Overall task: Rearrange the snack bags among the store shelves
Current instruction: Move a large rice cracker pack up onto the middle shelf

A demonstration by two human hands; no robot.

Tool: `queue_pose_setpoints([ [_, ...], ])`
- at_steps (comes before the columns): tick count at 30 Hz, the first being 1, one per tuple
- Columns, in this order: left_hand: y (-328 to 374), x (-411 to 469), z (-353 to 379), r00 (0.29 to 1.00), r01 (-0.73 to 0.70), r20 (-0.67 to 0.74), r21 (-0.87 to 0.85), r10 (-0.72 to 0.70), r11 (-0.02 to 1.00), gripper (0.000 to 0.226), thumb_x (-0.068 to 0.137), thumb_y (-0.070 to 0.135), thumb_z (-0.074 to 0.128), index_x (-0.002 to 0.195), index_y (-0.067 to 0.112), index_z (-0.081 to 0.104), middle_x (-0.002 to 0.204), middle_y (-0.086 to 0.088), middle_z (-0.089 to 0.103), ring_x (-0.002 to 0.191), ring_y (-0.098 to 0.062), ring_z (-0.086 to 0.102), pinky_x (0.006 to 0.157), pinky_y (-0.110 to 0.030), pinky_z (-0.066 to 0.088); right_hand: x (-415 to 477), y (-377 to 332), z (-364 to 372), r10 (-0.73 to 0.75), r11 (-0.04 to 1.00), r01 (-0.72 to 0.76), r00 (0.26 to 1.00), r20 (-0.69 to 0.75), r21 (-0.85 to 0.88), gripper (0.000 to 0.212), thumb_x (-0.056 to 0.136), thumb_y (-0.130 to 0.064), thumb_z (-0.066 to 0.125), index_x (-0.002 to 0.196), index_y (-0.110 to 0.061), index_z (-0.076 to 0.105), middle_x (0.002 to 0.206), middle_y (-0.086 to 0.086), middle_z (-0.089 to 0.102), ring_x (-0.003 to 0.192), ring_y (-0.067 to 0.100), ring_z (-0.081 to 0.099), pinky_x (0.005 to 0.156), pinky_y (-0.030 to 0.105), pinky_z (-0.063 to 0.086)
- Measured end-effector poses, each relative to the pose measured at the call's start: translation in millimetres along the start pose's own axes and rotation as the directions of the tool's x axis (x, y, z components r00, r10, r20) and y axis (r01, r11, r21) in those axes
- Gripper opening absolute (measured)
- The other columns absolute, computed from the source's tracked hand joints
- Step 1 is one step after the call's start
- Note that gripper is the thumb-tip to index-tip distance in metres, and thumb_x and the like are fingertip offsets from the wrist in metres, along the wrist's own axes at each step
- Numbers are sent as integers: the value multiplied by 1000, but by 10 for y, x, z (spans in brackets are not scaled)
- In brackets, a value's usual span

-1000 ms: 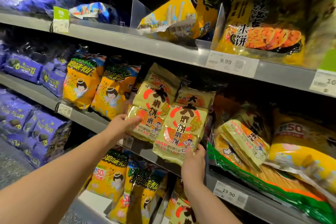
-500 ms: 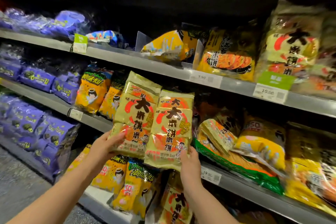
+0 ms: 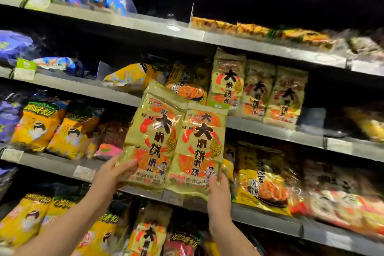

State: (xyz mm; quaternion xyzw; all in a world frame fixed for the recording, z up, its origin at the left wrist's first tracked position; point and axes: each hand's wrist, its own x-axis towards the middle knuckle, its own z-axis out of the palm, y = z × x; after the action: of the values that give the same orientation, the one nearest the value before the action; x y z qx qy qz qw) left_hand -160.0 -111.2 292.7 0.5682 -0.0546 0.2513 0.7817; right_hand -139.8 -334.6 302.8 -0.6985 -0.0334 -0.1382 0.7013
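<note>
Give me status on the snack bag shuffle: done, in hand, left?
Done, apparently: three matching gold bags stand in a row on a higher shelf. In hand: the left hand and right hand grip two gold cracker bags side by side by their lower edges, in front of the shelves. Left: shelving that pair; a similar bag sits lower down.
</note>
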Motion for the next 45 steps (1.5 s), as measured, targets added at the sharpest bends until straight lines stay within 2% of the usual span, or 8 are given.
queue_pose_setpoints([
  [4, 45, 62, 600, 996, -24, 86, 8, 24, 1000, 37, 55, 26, 76, 87, 14, 63, 61, 5, 70, 51, -5, 63, 47, -18, 47, 137, -244, -530, -63, 998, 63, 995, -73, -10, 41, 101, -24, 37, 141, -19, 35, 120, -3, 47, 105, 14, 43, 89, 30, 36],
  [11, 62, 330, 1653, 982, 12, 189, 17, -15, 1000, 54, 43, 49, 75, 90, 23, 69, 83, 2, 75, 82, -21, 65, 72, -35, 47, 614, -566, -1384, -103, 995, 104, 977, -185, -3, 42, 100, -28, 38, 141, -19, 36, 119, 2, 52, 102, 19, 50, 81, 35, 42],
  [15, 73, 564, 2198, 974, 19, 225, -4, -18, 1000, 30, 78, 30, 68, 105, 18, 65, 100, -6, 70, 88, -20, 63, 69, -32, 44, 1011, -730, -1759, -132, 991, 135, 967, -219, -3, 40, 100, -26, 38, 139, -17, 39, 118, 3, 53, 104, 20, 51, 85, 36, 41],
  [21, 81, 878, 2752, 960, -68, 275, 49, 52, 996, 102, 57, 61, 76, 142, 31, 29, 138, -2, 48, 124, -24, 48, 104, -48, 40, 1569, -902, -2112, -134, 991, 129, 950, -283, -34, 41, 100, -28, 38, 139, -17, 39, 126, 5, 53, 112, 24, 50, 89, 37, 40],
  [24, 53, 1008, 3051, 940, -201, 300, 109, 161, 973, 87, 78, 43, 69, 146, 41, 15, 154, 3, 23, 139, -26, 29, 110, -48, 32, 1847, -992, -2251, -125, 992, 119, 936, -330, -37, 40, 98, -30, 40, 137, -18, 42, 121, 5, 54, 110, 24, 52, 94, 41, 44],
  [28, 37, 1182, 3370, 925, -297, 289, 143, 247, 944, 58, 93, 26, 54, 142, 42, 28, 142, 11, 37, 134, -15, 34, 103, -35, 35, 2125, -1088, -2377, -114, 993, 121, 953, -280, 9, 37, 94, -32, 50, 129, -19, 46, 117, 6, 59, 104, 22, 57, 80, 35, 49],
  [35, 1, 1468, 3660, 938, -333, 160, 170, 308, 927, 48, 98, 16, 44, 141, 35, 36, 136, 11, 41, 113, -3, 38, 90, -25, 39, 2408, -1093, -2465, -195, 972, 159, 956, -221, -171, 103, 64, -31, 84, 145, -24, 22, 134, 5, 50, 119, 26, 52, 102, 47, 44],
  [45, 19, 1683, 3797, 942, -334, 19, 160, 336, 929, 51, 99, 13, 41, 142, 40, 32, 150, 5, 33, 132, -17, 40, 108, -39, 34, 2701, -1206, -2395, -445, 851, 318, 859, -253, -417, 69, 71, -34, 79, 128, -30, 41, 101, -16, 57, 98, 11, 58, 88, 39, 51],
])
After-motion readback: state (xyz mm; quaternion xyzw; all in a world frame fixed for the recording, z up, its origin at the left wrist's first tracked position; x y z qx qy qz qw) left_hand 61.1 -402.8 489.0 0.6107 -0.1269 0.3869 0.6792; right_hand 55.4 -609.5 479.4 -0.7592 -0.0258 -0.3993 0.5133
